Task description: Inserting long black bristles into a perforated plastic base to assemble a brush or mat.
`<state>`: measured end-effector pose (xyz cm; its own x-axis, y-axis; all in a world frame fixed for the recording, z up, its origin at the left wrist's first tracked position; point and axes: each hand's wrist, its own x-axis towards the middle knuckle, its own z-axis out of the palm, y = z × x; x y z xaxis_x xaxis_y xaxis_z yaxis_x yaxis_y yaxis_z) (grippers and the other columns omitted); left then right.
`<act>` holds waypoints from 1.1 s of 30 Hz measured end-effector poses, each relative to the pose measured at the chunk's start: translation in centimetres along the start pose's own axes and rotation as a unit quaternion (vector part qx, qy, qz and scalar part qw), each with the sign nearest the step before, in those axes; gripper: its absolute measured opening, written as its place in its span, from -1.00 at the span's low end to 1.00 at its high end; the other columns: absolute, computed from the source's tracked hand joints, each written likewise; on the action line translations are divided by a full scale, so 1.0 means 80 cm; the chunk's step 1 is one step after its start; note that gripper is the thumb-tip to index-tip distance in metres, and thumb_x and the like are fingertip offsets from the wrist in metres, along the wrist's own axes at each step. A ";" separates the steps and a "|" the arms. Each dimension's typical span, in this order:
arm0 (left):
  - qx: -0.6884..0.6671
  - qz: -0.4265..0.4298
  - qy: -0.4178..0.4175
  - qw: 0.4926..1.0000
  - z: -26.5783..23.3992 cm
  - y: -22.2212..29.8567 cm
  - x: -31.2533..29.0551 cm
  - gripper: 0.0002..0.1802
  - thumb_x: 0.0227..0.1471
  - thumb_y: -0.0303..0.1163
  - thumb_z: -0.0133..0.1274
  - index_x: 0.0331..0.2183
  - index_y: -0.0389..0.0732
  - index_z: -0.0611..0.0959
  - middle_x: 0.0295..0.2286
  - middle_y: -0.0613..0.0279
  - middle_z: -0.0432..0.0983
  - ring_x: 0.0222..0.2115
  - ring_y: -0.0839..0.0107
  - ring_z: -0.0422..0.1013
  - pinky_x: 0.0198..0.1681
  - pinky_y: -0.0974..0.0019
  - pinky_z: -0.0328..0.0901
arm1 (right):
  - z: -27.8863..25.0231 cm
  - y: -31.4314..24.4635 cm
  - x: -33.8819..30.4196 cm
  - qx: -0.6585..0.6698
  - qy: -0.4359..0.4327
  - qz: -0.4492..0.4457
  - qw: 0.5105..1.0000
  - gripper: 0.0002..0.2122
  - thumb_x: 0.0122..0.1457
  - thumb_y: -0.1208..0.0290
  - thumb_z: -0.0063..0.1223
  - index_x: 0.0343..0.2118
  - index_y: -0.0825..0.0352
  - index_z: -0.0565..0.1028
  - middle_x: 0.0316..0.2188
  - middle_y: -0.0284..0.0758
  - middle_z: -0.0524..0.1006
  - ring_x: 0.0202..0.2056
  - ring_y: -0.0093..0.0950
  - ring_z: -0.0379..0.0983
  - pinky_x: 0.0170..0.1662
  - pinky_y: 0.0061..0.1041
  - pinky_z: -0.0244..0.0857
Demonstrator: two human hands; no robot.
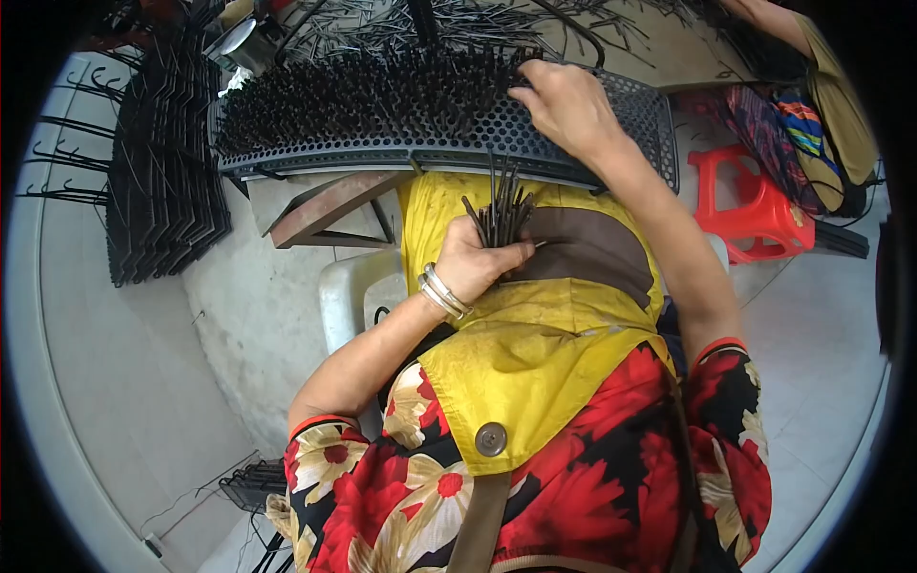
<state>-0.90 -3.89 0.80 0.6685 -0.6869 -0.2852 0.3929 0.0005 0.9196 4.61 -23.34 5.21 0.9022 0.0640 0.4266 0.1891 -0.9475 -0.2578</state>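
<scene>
My left hand [468, 260] is closed around a bundle of thin dark rods [501, 212] that stick up out of the fist, held over my lap. My right hand [565, 105] reaches forward over the perforated metal tray [626, 115], thumb and fingers pinched at the right end of the standing rods. Whatever lies between those fingertips is too small to make out. Many dark rods [363, 100] stand upright and close together in the tray's holes, from its left end to my right hand. Bare holes show at the tray's right end and along its near edge.
Loose rods [458, 21] lie scattered beyond the tray. Stacked black wire racks [167, 172] hang at the left, their hooks sticking out. A red plastic stool [750, 205] stands at the right, near another person's arm [772, 21]. A brown metal beam [330, 205] slopes under the tray.
</scene>
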 end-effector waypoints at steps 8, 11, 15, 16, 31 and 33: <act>0.128 0.080 -0.022 0.988 0.005 -0.005 0.001 -0.85 -0.22 -0.57 0.12 -0.47 -0.30 0.51 -0.62 0.44 0.39 -0.60 0.71 0.23 -0.56 0.56 0.18 | -0.006 -0.035 -0.025 0.383 -0.201 0.199 0.880 -0.75 -0.22 0.41 0.21 -0.59 0.52 0.45 -0.75 -0.18 0.43 -0.68 -0.37 0.41 -0.58 -0.47 0.28; 0.207 0.102 -0.041 0.972 0.003 -0.011 0.004 -0.81 -0.23 -0.57 0.12 -0.44 -0.31 0.50 -0.61 0.45 0.38 -0.60 0.71 0.21 -0.55 0.56 0.18 | -0.005 -0.036 -0.023 0.267 -0.240 0.133 0.924 -0.84 -0.21 0.61 0.12 -0.51 0.54 0.43 -0.69 -0.30 0.42 -0.67 -0.62 0.32 -0.60 -0.65 0.19; 0.249 0.098 -0.036 0.963 0.000 -0.010 0.004 -0.79 -0.25 -0.56 0.13 -0.43 -0.32 0.50 -0.60 0.43 0.39 -0.60 0.70 0.22 -0.54 0.54 0.19 | 0.002 -0.030 -0.040 0.442 -0.208 0.205 0.848 -0.79 -0.15 0.64 0.06 -0.40 0.59 0.38 -0.69 -0.29 0.43 -0.66 -0.58 0.36 -0.59 -0.63 0.23; 0.245 0.101 -0.041 0.963 -0.002 -0.016 0.005 -0.78 -0.25 -0.55 0.13 -0.42 -0.32 0.50 -0.59 0.43 0.40 -0.59 0.70 0.22 -0.54 0.53 0.20 | 0.000 -0.032 -0.040 0.443 -0.211 0.205 0.847 -0.79 -0.15 0.64 0.06 -0.40 0.59 0.38 -0.69 -0.29 0.43 -0.66 -0.58 0.36 -0.59 -0.63 0.23; 0.380 0.241 -0.194 0.872 0.006 -0.010 -0.005 -0.69 -0.41 -0.53 0.09 -0.42 -0.28 0.52 -0.49 0.05 0.46 -0.43 0.12 0.40 -0.35 0.26 0.30 | 0.116 -0.053 -0.115 0.015 -0.031 -0.110 0.993 -0.68 -0.16 0.49 -0.07 -0.30 0.58 0.36 -0.60 -0.09 0.40 -0.52 -0.27 0.37 -0.53 -0.43 0.32; 0.385 0.244 -0.190 0.870 0.005 -0.016 -0.004 -0.68 -0.42 -0.54 0.09 -0.41 -0.28 0.53 -0.50 0.05 0.46 -0.42 0.12 0.40 -0.34 0.26 0.30 | 0.129 -0.052 -0.117 -0.031 -0.044 -0.176 0.983 -0.63 -0.14 0.45 -0.12 -0.25 0.59 0.35 -0.59 -0.12 0.37 -0.54 -0.30 0.33 -0.55 -0.44 0.32</act>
<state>-1.87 -3.92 -0.14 0.3228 -0.9319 0.1655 -0.5160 -0.0266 0.8562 -0.64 -16.75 -6.69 0.8165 0.4149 0.4015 0.4730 -0.8795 -0.0530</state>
